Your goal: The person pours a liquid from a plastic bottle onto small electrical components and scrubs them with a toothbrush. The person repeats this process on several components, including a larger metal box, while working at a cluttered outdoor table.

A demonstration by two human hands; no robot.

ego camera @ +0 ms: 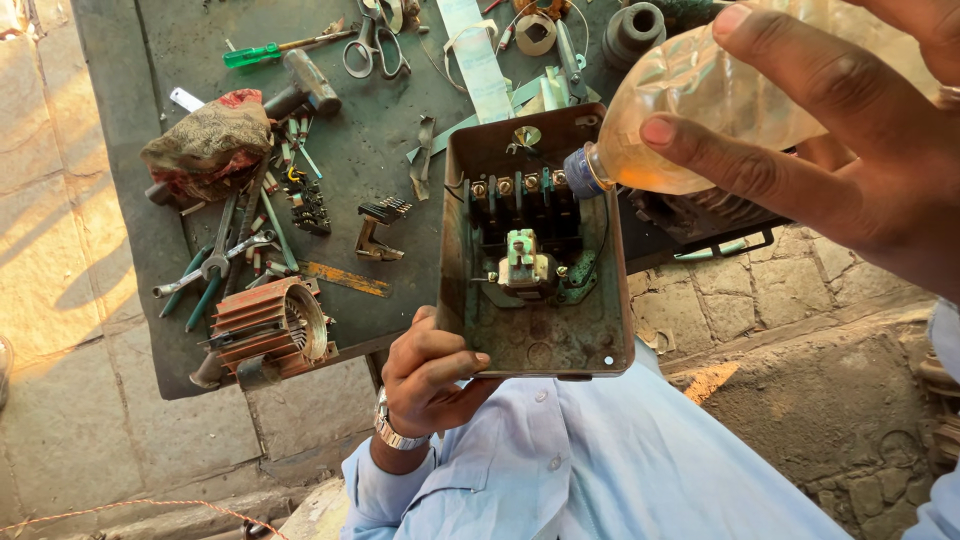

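My left hand (432, 372) grips the near left corner of an open rusty metal switch box (540, 335), holding it above the table edge. Inside the box sit a row of terminals and a green mechanism (525, 262). My right hand (850, 130) holds a clear plastic bottle (700, 100) of yellowish liquid, tipped on its side. The bottle's blue neck (582, 172) points into the upper right of the box, by the terminals. A watch is on my left wrist.
A dark worktable (390, 150) carries a ribbed orange motor housing (270, 325), pliers and wrenches (215, 265), a hammer (300, 85), a green screwdriver (260, 52), scissors (372, 45), a rag (215, 135) and small parts. Stone paving lies around.
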